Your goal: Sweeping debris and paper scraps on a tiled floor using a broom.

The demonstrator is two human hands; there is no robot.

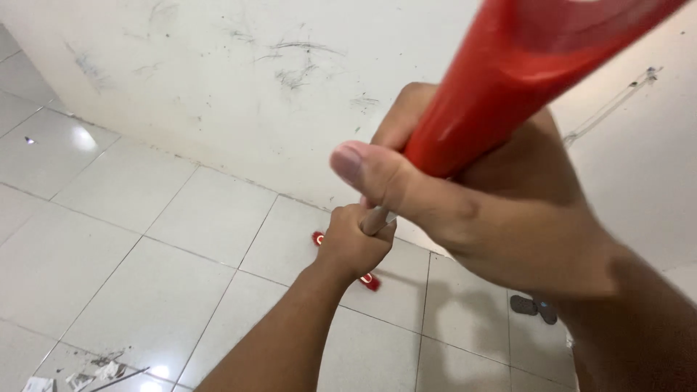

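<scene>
Right hand [465, 196] is clamped around the fat red grip [523, 65] at the top of a broom, thumb pressed flat along the near side, and it's so close to the camera that it fills half the view. Left hand [354, 243] sits further down, fist closed around the thin pale shaft [375, 220]. High hand and low hand spaced apart like that looks like a leverage thing to me, top one steering, bottom one pushing. The broom runs at a slant from upper right down to the floor, where the red brush head [370, 280] peeks out on both sides of the left fist, resting on the white floor tiles [145, 239] just short of the scuffed white wall [218, 80]. A little heap of scraps and dust [94, 372] lies at the bottom left, and a pair of dark sandals [534, 308] sits off to the right.
</scene>
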